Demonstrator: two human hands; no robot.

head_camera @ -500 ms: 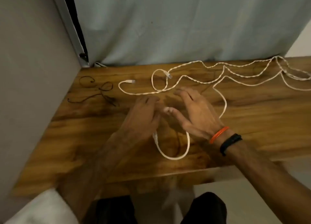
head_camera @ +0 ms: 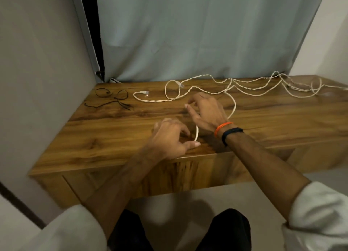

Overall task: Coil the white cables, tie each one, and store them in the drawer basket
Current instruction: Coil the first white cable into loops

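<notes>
No readable text, labels, brands, numbers or signs anywhere in view.

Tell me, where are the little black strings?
In the head view the black strings lie on the far left of the wooden table, near the grey wall, just left of the white cable's plug.

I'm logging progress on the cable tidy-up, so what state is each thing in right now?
Smooth white cable: uncoiled, one loose loop, near end pinched by left hand.
Braided white cables: uncoiled, spread along the back of the desk, untied.
Thin black ties: loose, unused, at back left.
Wooden desk: drawer front shut.
Left hand: pinching the cable end.
Right hand: open, fingers spread above the loop.
</notes>
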